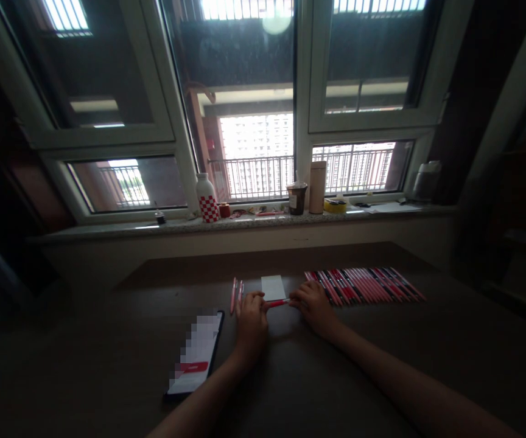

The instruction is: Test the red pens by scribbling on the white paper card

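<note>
A red pen [276, 303] lies level between my hands, just in front of a small pale sheet of paper [273, 287]. The fingers of my left hand [252, 319] are closed on its left end. At its right end, with a lighter tip, my right hand [314, 307] pinches it. Two pinkish pens [234, 296] lie side by side beyond and left of my left hand. To the right, a long row of pink, red and black pens [366, 286] lies close together, its near left end partly hidden by my right hand.
A phone [194, 356] with a lit screen rests on the dark table [318, 389] by my left forearm. On the windowsill [254, 224] stand a red-checked bottle [207, 199], a dark cup [296, 199], a tan flask [317, 187] and a yellow tape roll [335, 206].
</note>
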Demonstrator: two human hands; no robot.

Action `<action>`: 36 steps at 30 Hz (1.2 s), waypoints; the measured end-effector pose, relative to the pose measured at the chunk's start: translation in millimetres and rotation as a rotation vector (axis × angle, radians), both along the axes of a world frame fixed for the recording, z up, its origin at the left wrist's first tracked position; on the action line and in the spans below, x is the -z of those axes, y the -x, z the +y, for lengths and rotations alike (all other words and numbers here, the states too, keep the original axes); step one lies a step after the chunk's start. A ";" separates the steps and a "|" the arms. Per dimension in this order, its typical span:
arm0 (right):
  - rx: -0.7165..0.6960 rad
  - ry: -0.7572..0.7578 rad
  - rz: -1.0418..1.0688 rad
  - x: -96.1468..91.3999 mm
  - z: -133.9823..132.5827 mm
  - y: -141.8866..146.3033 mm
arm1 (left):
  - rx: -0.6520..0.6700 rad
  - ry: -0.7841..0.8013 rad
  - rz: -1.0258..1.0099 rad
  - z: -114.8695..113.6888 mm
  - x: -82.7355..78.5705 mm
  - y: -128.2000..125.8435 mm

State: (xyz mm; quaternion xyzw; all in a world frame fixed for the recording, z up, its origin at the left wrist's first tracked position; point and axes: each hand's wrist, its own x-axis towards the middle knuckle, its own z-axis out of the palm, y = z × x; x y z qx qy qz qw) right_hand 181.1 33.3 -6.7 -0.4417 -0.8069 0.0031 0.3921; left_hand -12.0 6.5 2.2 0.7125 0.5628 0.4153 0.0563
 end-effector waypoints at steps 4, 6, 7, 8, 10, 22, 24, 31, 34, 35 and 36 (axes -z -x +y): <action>0.002 -0.003 -0.016 -0.6 -0.3 0.2 | 0.026 -0.041 0.003 0.6 2.5 0.7; 0.005 -0.003 -0.018 -0.6 -0.3 0.1 | 0.034 -0.054 0.010 1.0 2.4 0.3; 0.007 -0.004 -0.019 -0.4 -0.2 0.1 | 0.040 -0.057 0.012 1.2 2.2 0.1; 0.007 -0.004 -0.022 -0.2 0.0 0.0 | 0.046 -0.059 0.014 1.4 2.0 -0.1; 0.008 -0.003 -0.028 0.6 0.6 -0.1 | 0.055 -0.064 0.015 1.5 2.0 -0.3; 0.025 -0.004 -0.001 -0.2 -0.7 0.1 | -0.082 -0.031 0.048 2.3 3.5 -2.3; 0.009 -0.016 -0.019 -0.6 -1.3 -0.1 | -0.078 -0.029 0.037 3.3 4.1 -1.8; 0.006 -0.037 -0.053 -2.4 -3.1 0.8 | -0.017 -0.059 0.021 4.0 6.8 -1.7; 0.009 -0.036 -0.064 -3.2 -3.8 1.4 | -0.015 -0.064 0.007 3.5 5.6 -2.2; 0.009 -0.034 -0.066 -3.3 -3.9 1.6 | -0.013 -0.069 0.002 3.4 5.2 -2.2; 0.008 -0.034 -0.067 -3.3 -3.9 1.6 | -0.011 -0.076 -0.001 3.4 4.9 -2.2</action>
